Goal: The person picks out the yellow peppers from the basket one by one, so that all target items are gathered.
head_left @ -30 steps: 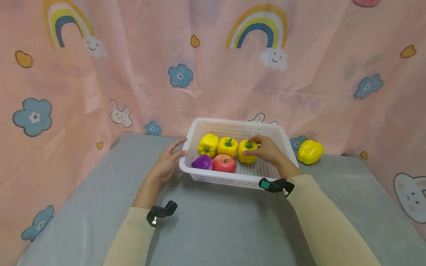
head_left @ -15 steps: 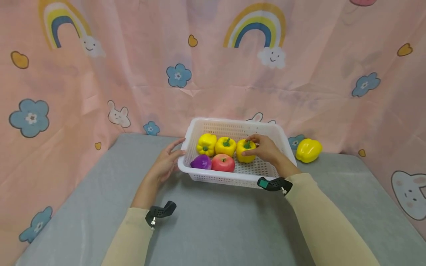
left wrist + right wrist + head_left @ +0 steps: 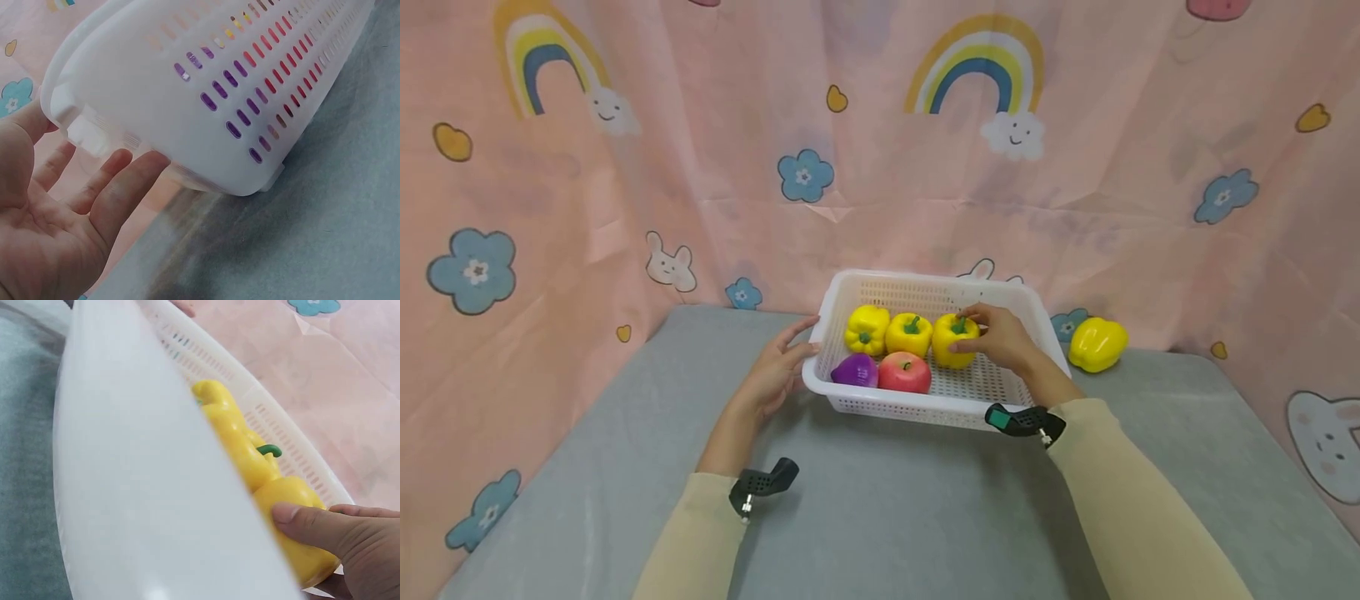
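Note:
A white plastic basket [image 3: 925,412] holds several yellow bell peppers, a red apple [image 3: 905,373] and a purple, onion-shaped piece [image 3: 854,371]. My right hand [image 3: 1006,340] reaches over its right side and grips the rightmost bell pepper [image 3: 949,354], thumb in front and fingers behind. In the right wrist view the thumb presses the yellow skin of that bell pepper [image 3: 294,550], while the basket wall [image 3: 137,462] hides part of it. At the left end my left hand [image 3: 769,372] holds the rim. The left fingertips [image 3: 147,165] meet the basket's end wall under the rim.
Another yellow bell pepper [image 3: 1098,344] lies on the grey tabletop [image 3: 880,508], right of the basket. Close behind the table hangs a pink patterned cloth [image 3: 880,225]. Both wrists carry black devices [image 3: 763,481].
The view shifts slightly. Both hands keep their places on the basket rim and the bell pepper, and the basket's contents stay as they were.

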The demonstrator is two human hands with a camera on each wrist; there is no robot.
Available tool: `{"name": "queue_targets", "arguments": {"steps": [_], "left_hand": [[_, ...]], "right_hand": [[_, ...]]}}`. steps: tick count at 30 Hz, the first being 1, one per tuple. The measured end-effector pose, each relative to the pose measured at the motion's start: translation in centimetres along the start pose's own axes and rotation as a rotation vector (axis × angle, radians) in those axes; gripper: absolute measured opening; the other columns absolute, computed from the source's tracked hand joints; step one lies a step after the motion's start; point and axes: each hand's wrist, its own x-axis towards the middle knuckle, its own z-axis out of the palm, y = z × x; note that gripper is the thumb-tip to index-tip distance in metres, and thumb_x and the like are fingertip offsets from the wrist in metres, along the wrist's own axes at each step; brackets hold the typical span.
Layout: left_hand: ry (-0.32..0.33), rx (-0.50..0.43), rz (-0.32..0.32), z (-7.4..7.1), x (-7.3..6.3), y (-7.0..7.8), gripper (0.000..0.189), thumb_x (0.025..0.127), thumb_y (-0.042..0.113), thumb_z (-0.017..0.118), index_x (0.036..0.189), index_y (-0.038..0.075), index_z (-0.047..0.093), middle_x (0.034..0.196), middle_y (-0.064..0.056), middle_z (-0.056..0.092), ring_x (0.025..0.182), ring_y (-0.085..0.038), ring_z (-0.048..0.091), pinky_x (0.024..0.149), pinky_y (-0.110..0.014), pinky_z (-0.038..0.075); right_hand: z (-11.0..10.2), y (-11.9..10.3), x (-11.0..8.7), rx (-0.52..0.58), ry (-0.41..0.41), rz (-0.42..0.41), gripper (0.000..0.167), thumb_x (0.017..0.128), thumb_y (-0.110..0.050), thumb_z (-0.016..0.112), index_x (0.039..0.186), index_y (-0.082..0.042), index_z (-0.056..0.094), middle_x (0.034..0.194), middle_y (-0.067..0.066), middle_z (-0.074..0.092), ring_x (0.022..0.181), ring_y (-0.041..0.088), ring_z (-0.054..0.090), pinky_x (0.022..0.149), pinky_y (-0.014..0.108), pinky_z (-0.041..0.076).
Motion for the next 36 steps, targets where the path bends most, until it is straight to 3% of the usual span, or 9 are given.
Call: {"name": "queue_targets", "arguments": {"steps": [7,21,33,36], "left_hand": [[-0.007,-0.012,0.001,0.2,0.1,0.0,0.057,0.101,0.021,0.057,0.155,0.030,0.038,0.154,-0.015,0.047,0.132,-0.038,0.059,0.084,-0.034,0.063],[0.009,0.006,0.003,0.1,0.0,-0.2,0.057,0.101,0.022,0.058,0.155,0.030,0.039,0.155,-0.014,0.045,0.133,-0.039,0.058,0.087,-0.036,0.063],[0.016,0.004,0.000,0.3,-0.2,0.1,0.057,0.102,0.021,0.055,0.155,0.030,0.038,0.155,-0.014,0.045,0.132,-0.038,0.057,0.087,-0.036,0.063],[0.015,0.012,0.000,0.4,-0.3,0.2,0.057,0.102,0.022,0.056,0.155,0.031,0.037,0.155,-0.014,0.045,0.133,-0.039,0.057,0.087,-0.036,0.063]], "right_hand": [[-0.4,0.0,-0.2,0.061,0.049,-0.037,0.063,0.086,-0.028,0.080,0.142,-0.010,0.055,0.154,0.018,0.049,0.133,0.043,0.054,0.111,0.051,0.049],[-1.6,-1.4,-1.6,0.133,0.098,-0.166,0.067,0.085,-0.036,0.081,0.144,-0.016,0.057,0.150,0.010,0.055,0.138,0.038,0.051,0.104,0.048,0.054],[-4.1,-3.0,-4.9,0.159,0.164,-0.210,0.072,0.087,-0.033,0.080,0.149,-0.015,0.047,0.152,0.015,0.051,0.139,0.041,0.050,0.105,0.055,0.053],[-4.5,-2.8,-5.7,0.161,0.188,-0.223,0.070,0.087,-0.034,0.080,0.147,-0.015,0.048,0.151,0.014,0.053,0.135,0.039,0.053,0.104,0.051,0.055]]}}
